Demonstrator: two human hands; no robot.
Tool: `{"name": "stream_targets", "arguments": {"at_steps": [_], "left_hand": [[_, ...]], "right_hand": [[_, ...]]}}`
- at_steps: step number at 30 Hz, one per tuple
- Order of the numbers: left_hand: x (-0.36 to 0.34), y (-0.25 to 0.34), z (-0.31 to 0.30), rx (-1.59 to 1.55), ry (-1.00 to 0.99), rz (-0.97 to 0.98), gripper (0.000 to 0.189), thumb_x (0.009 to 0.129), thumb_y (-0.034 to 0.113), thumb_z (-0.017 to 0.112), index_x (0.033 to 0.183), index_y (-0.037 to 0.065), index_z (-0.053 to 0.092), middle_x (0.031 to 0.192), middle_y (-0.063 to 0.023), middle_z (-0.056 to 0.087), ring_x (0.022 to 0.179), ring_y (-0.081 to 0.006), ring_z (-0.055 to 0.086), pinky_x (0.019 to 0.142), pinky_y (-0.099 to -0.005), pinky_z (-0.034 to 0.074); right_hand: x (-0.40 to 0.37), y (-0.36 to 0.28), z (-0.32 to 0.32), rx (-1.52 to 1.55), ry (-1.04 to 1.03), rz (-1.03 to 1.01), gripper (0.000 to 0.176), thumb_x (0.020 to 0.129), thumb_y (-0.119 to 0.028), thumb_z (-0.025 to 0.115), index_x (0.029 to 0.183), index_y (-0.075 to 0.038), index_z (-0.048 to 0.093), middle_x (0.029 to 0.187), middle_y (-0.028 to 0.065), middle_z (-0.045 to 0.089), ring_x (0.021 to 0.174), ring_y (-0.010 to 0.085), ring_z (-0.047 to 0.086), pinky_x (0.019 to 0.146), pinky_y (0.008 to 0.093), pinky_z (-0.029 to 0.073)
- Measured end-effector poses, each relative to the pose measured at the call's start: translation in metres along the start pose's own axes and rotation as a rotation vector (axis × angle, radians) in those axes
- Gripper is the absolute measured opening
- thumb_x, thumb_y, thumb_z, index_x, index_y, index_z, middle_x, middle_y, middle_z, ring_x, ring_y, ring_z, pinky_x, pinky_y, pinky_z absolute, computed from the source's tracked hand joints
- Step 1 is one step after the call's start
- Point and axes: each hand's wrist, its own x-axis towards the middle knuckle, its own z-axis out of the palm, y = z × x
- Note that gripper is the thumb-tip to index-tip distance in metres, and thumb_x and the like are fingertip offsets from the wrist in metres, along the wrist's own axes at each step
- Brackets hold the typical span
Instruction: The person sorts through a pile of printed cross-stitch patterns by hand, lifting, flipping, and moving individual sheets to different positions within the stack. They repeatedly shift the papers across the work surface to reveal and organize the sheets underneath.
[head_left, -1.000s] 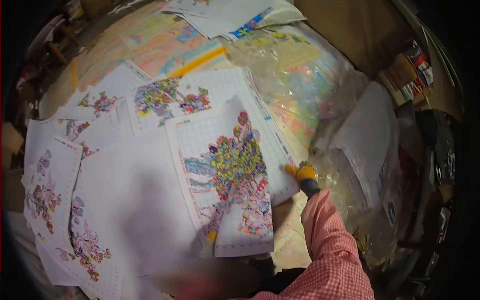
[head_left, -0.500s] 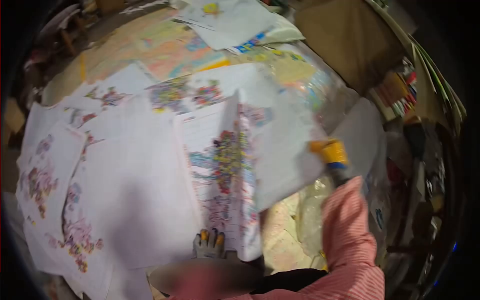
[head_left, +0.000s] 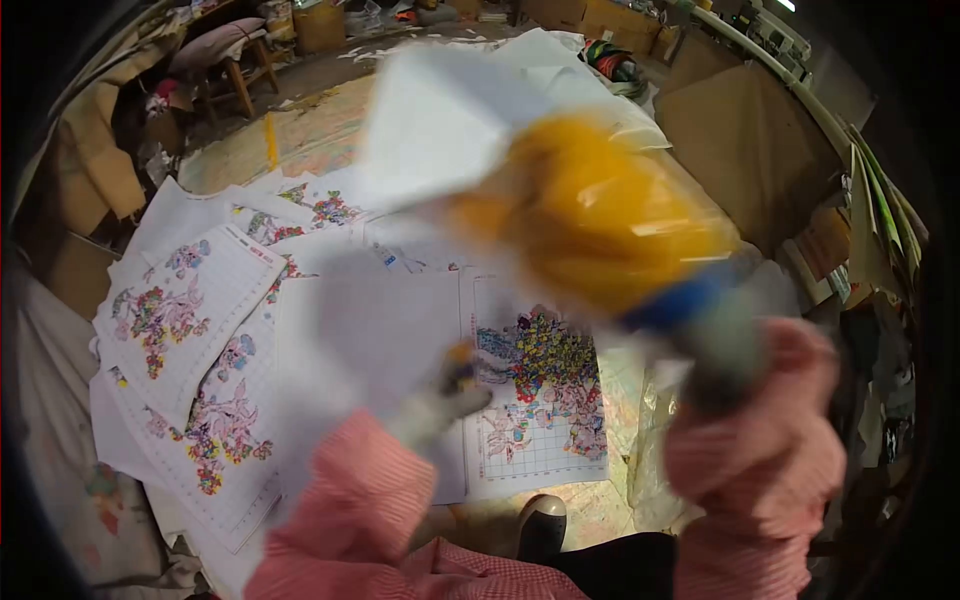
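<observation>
Your right glove (head_left: 610,215): yellow, smooth, glossy like rubber, though blurred. Left glove (head_left: 440,395): greyish, matt. Your sleeves (head_left: 760,440): checked cloth, matt, wrinkled. Printed sheet (head_left: 545,400) near your left glove: paper, smooth, matt. Clear wrap (head_left: 655,440) to its right: plastic, crinkled, shiny. Brown board (head_left: 745,125): cardboard, dull, creased. Stool legs (head_left: 240,90): wood.

A printed sheet (head_left: 550,400) with a dense multicoloured floral pattern on a grid lies flat, near and right of a blank page (head_left: 370,330); a raised white sheet (head_left: 430,125) is motion-blurred.
</observation>
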Motion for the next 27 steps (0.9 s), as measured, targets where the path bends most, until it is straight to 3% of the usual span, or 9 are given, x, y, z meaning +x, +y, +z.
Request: {"name": "stream_targets", "arguments": {"at_steps": [6, 8, 13, 14, 16, 17, 19, 22, 27], "left_hand": [[-0.130, 0.000, -0.049, 0.293, 0.154, 0.050, 0.046, 0.079, 0.025, 0.061, 0.116, 0.003, 0.044, 0.104, -0.0130, 0.056, 0.089, -0.0228, 0.056, 0.076, -0.0328, 0.046], [-0.171, -0.050, -0.065, 0.189, 0.338, 0.043, 0.042, 0.081, 0.025, 0.059, 0.114, 0.003, 0.045, 0.102, -0.0124, 0.056, 0.089, -0.0222, 0.056, 0.077, -0.0325, 0.047], [-0.202, -0.155, -0.173, 0.317, 0.777, 0.222, 0.034, 0.084, 0.023, 0.055, 0.111, 0.004, 0.047, 0.100, -0.0109, 0.057, 0.089, -0.0207, 0.056, 0.078, -0.0319, 0.047], [-0.197, -0.145, -0.191, -0.185, 0.793, 0.133, 0.035, 0.084, 0.025, 0.055, 0.111, 0.005, 0.047, 0.102, -0.0099, 0.057, 0.092, -0.0225, 0.055, 0.080, -0.0354, 0.047], [-0.204, -0.149, -0.224, -0.697, 0.789, 0.026, 0.035, 0.084, 0.027, 0.054, 0.112, 0.006, 0.048, 0.104, -0.0088, 0.057, 0.095, -0.0243, 0.055, 0.082, -0.0389, 0.046], [-0.213, -0.169, -0.244, -0.764, 0.772, 0.024, 0.039, 0.085, 0.032, 0.051, 0.115, 0.006, 0.047, 0.107, -0.0109, 0.055, 0.096, -0.0252, 0.055, 0.084, -0.0402, 0.045], [-0.212, -0.173, -0.243, -0.970, 0.831, -0.091, 0.045, 0.086, 0.034, 0.051, 0.120, 0.006, 0.045, 0.111, -0.0117, 0.055, 0.098, -0.0275, 0.055, 0.088, -0.0405, 0.042], [-0.209, -0.218, -0.203, -0.815, 1.054, -0.624, 0.046, 0.085, 0.030, 0.054, 0.123, 0.006, 0.043, 0.110, -0.0111, 0.057, 0.097, -0.0287, 0.055, 0.087, -0.0380, 0.041], [-0.229, -0.285, -0.175, -0.058, 0.663, -0.432, 0.038, 0.080, 0.014, 0.059, 0.114, 0.002, 0.046, 0.096, -0.0113, 0.058, 0.088, -0.0293, 0.057, 0.078, -0.0423, 0.045]], "right_hand": [[-0.037, -0.083, 0.248, 0.983, -0.437, 0.347, 0.035, 0.074, -0.032, 0.064, 0.090, -0.002, 0.056, 0.082, 0.0115, 0.059, 0.074, 0.0174, 0.057, 0.067, 0.0270, 0.046], [-0.050, -0.109, 0.278, 1.624, -0.409, -0.030, 0.035, 0.079, -0.036, 0.058, 0.090, -0.003, 0.057, 0.086, 0.0136, 0.060, 0.076, 0.0233, 0.056, 0.070, 0.0298, 0.044], [-0.091, -0.055, 0.244, 0.785, -0.646, -0.058, 0.041, 0.079, -0.037, 0.060, 0.100, -0.002, 0.058, 0.087, 0.0144, 0.061, 0.080, 0.0305, 0.057, 0.069, 0.0360, 0.046], [-0.104, -0.020, 0.240, 0.598, -0.368, -0.509, 0.037, 0.079, -0.037, 0.059, 0.095, -0.002, 0.059, 0.082, 0.0154, 0.061, 0.071, 0.0324, 0.057, 0.062, 0.0389, 0.046], [-0.141, 0.035, 0.206, -0.044, -0.971, 0.159, 0.026, 0.078, -0.034, 0.055, 0.080, -0.009, 0.063, 0.085, 0.0072, 0.061, 0.065, 0.0275, 0.057, 0.055, 0.0393, 0.045], [-0.156, 0.056, 0.180, -0.316, -0.903, -0.302, 0.029, 0.072, -0.037, 0.057, 0.084, -0.011, 0.063, 0.084, 0.0040, 0.061, 0.066, 0.0250, 0.058, 0.053, 0.0388, 0.045], [-0.210, 0.116, 0.164, -0.607, -0.875, -0.038, 0.053, 0.067, -0.039, 0.060, 0.110, -0.009, 0.051, 0.107, 0.0113, 0.054, 0.096, 0.0295, 0.052, 0.080, 0.0440, 0.041], [-0.209, 0.129, 0.153, -0.720, -0.724, -0.067, 0.066, 0.065, -0.039, 0.062, 0.120, -0.010, 0.043, 0.124, 0.0164, 0.041, 0.116, 0.0332, 0.038, 0.097, 0.0491, 0.027], [-0.195, 0.150, 0.213, -0.736, -0.628, -0.227, 0.060, 0.069, -0.033, 0.058, 0.122, -0.011, 0.042, 0.132, 0.0154, 0.033, 0.124, 0.0345, 0.030, 0.102, 0.0530, 0.017]]}}
